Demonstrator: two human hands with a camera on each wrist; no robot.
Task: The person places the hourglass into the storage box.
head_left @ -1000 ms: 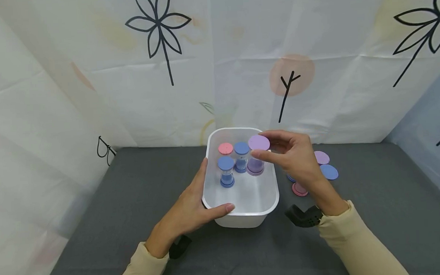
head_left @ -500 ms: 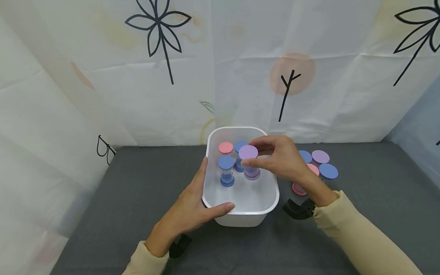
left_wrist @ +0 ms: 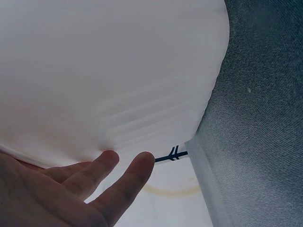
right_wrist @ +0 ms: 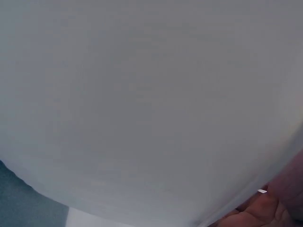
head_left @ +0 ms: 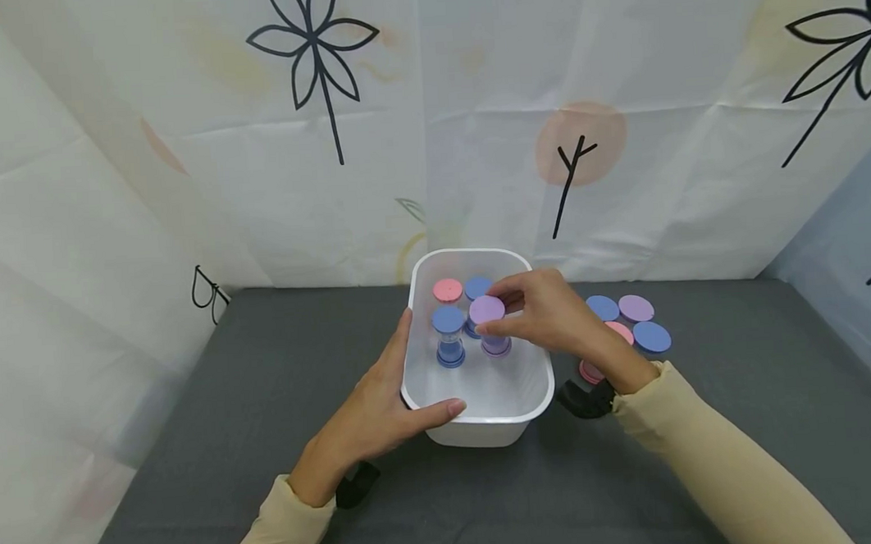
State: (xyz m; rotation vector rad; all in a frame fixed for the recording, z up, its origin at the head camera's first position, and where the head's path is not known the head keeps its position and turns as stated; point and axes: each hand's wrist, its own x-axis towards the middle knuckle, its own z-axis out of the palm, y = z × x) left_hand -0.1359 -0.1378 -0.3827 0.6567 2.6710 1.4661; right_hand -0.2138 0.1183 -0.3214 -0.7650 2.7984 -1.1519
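Note:
In the head view a white plastic bin [head_left: 477, 434] stands on the grey cloth. My left hand [head_left: 384, 414] rests against its left wall, the thumb lying over the near rim; the left wrist view shows straight fingers [left_wrist: 125, 191] touching the outer wall. Over the bin's right side my right hand [head_left: 544, 311] pinches a purple sand timer [head_left: 487, 309] by its top cap, upright low in the bin; I cannot tell whether its base touches the floor. Beside it stand a near blue sand timer [head_left: 450, 337], a far blue sand timer [head_left: 478, 288] and a pink sand timer [head_left: 447, 290].
Right of the bin, partly behind my right forearm, stand more sand timers: two blue, one purple [head_left: 636, 307], and pink ones. A white printed curtain [head_left: 488, 138] hangs behind the grey table [head_left: 277, 354]. The bin wall [right_wrist: 151, 94] fills most of the right wrist view.
My right hand has moved left and slightly nearer with the purple sand timer, lowering it beside the blue ones. The left hand has stayed on the bin.

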